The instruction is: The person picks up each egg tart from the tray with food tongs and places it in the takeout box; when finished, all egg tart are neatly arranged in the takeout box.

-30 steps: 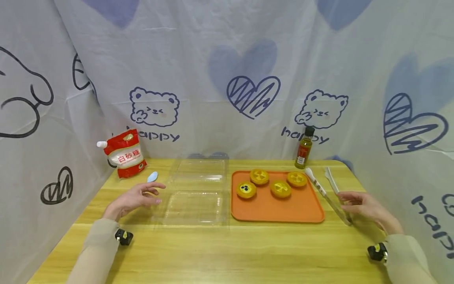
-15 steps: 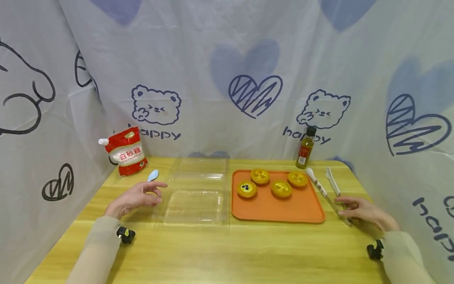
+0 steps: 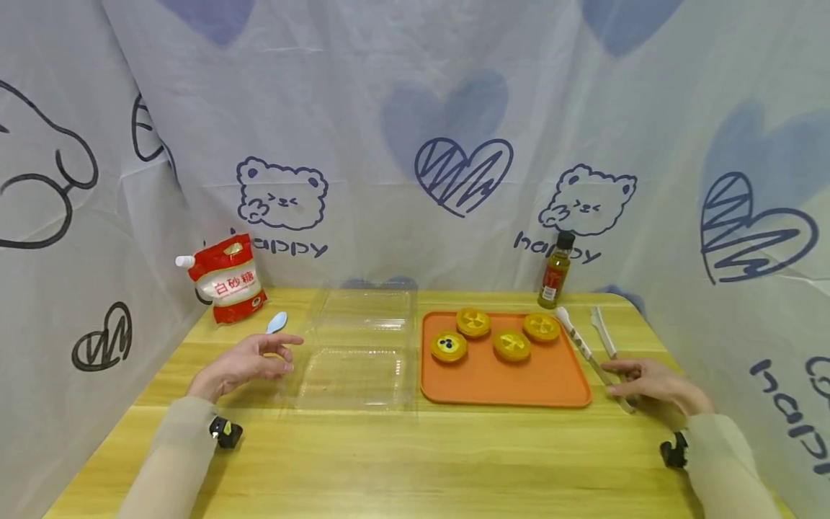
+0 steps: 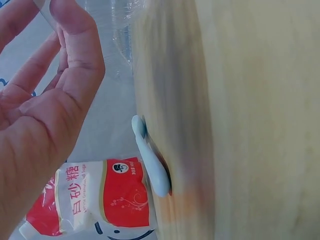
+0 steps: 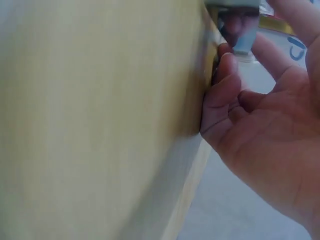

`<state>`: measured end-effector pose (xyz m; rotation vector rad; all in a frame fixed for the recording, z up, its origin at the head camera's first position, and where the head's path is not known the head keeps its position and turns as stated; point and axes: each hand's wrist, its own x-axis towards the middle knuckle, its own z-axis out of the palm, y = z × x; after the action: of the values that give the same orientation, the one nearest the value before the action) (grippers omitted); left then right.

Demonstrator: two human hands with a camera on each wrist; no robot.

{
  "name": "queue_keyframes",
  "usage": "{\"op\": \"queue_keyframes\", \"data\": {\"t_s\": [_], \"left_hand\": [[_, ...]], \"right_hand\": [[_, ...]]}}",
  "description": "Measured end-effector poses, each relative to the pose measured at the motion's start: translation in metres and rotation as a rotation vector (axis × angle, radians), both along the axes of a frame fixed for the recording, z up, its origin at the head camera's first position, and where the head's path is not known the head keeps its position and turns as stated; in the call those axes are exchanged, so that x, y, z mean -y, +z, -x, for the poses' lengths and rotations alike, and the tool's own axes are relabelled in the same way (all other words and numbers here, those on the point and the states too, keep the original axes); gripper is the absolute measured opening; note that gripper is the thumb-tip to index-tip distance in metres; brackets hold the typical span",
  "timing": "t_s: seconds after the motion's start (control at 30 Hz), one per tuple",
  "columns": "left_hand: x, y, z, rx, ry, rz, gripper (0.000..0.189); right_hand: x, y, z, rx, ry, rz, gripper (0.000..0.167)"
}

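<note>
My right hand [image 3: 651, 382] is at the bent metal end of a pair of tongs [image 3: 612, 378] with white tips, thumb and fingers around its arms. In the right wrist view the tongs' metal [image 5: 245, 27] lies by the curled fingers of the right hand [image 5: 270, 130]. My left hand [image 3: 249, 364] hovers with loosely bent fingers beside a clear plastic container [image 3: 353, 378], its hinged lid [image 3: 363, 306] laid open toward the back. A pale blue spoon [image 3: 277, 322] lies just beyond this hand, also visible as the spoon [image 4: 152, 165] in the left wrist view.
An orange tray [image 3: 493, 386] carries several egg tarts [image 3: 512, 346], one topped with dark dots. At the back left a red and white sugar pouch [image 3: 230, 281] stands upright. A small bottle of yellowish liquid [image 3: 554, 274] stands behind the tray. A patterned curtain [image 3: 363, 144] encloses the table.
My right hand has shifted a little left over the tongs, and their bent end has moved slightly left with it. The left hand has stayed nearly still.
</note>
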<state>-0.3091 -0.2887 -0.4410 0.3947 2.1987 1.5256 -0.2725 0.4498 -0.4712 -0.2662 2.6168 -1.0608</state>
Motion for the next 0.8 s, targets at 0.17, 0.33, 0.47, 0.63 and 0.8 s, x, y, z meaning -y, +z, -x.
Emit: {"op": "queue_keyframes", "data": {"t_s": [0.17,0.33,0.47,0.63,0.8], "left_hand": [[-0.001,-0.003,-0.003,0.001,0.006,-0.001,0.066],[-0.002,-0.004,-0.004,0.003,0.002,-0.002,0.065],[-0.003,-0.002,-0.003,0.001,0.011,0.013,0.067],[-0.003,0.002,-0.003,0.003,0.017,0.023,0.067],[-0.002,0.004,-0.003,-0.007,-0.002,0.017,0.066]], "right_hand": [[0.003,0.002,-0.002,-0.009,-0.036,0.014,0.066],[0.007,0.006,-0.006,-0.037,-0.073,0.004,0.069],[0.009,0.009,-0.005,-0.083,-0.113,0.054,0.069],[0.013,0.011,-0.004,-0.172,-0.179,0.059,0.063],[0.019,0.014,-0.006,-0.22,-0.235,0.04,0.062]]}}
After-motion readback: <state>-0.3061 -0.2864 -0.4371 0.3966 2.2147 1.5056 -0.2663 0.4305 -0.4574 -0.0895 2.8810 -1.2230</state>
